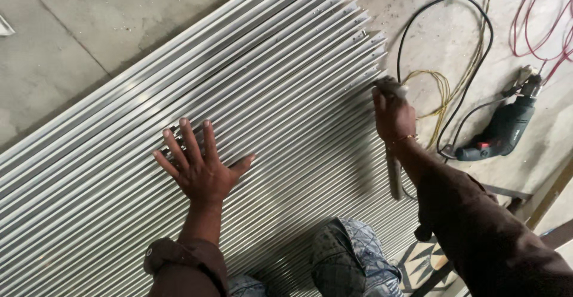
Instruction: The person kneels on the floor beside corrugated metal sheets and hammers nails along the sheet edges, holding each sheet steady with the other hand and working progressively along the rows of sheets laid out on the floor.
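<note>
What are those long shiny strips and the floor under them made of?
The strips look like bare metal, perhaps aluminium: pale silver with bright glints along straight ridges. The floor looks like concrete: dull grey, blotchy, with joint lines. The left hand lies flat on the strips.

Silver-grey metal strips (274,94) run in fine parallel ridges, pale highlights striping every one. The floor (89,22) is dull grey concrete, mottled. A black cable (471,11) loops past tangled yellow wire (439,91) and red wire (525,28). The drill (501,133) is dark green-black with a red switch. Sleeves (483,231) are dark brown; the jeans knee (346,255) shows faded blue with a quilted diamond pattern. A gold bangle (406,138) glints.
</note>
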The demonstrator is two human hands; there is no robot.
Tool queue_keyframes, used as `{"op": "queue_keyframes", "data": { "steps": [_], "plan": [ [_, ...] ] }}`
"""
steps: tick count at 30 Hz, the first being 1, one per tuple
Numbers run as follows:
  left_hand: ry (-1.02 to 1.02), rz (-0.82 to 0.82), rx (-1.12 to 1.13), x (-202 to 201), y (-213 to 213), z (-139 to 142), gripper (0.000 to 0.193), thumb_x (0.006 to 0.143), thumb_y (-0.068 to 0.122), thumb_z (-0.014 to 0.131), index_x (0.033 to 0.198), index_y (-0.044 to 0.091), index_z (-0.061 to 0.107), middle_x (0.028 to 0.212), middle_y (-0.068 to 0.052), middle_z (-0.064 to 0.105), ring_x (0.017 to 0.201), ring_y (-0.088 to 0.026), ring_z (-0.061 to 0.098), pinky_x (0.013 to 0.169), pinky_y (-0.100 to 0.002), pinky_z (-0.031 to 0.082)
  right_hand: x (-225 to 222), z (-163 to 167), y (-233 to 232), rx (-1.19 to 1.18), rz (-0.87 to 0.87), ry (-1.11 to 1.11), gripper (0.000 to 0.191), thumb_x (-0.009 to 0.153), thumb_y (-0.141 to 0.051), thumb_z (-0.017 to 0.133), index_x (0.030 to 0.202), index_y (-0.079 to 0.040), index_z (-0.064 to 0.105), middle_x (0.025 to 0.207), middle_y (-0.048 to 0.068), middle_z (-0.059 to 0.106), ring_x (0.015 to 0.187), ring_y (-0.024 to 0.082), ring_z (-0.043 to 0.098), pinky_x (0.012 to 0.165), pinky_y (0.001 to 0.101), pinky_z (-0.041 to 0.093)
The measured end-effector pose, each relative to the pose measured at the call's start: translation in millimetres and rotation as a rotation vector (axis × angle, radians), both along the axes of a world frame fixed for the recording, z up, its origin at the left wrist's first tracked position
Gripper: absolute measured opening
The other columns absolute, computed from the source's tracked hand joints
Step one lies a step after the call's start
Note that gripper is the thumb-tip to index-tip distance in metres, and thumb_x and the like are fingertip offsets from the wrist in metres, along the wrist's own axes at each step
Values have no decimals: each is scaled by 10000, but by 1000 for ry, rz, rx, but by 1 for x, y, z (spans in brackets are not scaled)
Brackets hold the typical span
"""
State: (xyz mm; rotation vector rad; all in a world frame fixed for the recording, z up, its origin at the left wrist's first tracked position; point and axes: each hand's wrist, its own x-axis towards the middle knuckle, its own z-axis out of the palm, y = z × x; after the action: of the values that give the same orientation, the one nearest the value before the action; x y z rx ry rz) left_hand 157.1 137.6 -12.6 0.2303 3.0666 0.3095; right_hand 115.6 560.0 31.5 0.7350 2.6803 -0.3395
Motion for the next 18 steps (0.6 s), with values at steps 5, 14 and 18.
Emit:
{"op": "queue_keyframes", "data": {
  "steps": [5, 14, 18],
  "plan": [
    [-20, -18, -24, 0, -1, 2, 1131, 932, 1005, 416, 1675, 153, 356, 1701, -234, 280, 1555, -504, 182, 1193, -738, 48, 9, -15, -12, 0, -98, 62, 449, 1049, -495, 639, 1089, -68, 773, 839, 231, 711, 840, 446, 693, 681, 487, 527],
    [70, -46, -28, 2, -3, 1, 1153, 929, 992, 423, 1703, 145, 301, 1712, -214, 229, 1555, -501, 177, 1203, -738, 54, 24, 13, 2, -246, -361, -2, 524, 1017, -516, 582, 869, -22, 677, 656, 113, 655, 581, 226, 684, 551, 387, 515],
    [-20, -22, -25, 12, 4, 4, 1083, 957, 934, 405, 1699, 149, 314, 1718, -233, 256, 1566, -513, 192, 1207, -735, 71, 33, 26, 24, -247, -330, 18, 529, 1039, -518, 559, 959, -5, 659, 717, 150, 680, 652, 322, 716, 601, 453, 538]
  ]
}}
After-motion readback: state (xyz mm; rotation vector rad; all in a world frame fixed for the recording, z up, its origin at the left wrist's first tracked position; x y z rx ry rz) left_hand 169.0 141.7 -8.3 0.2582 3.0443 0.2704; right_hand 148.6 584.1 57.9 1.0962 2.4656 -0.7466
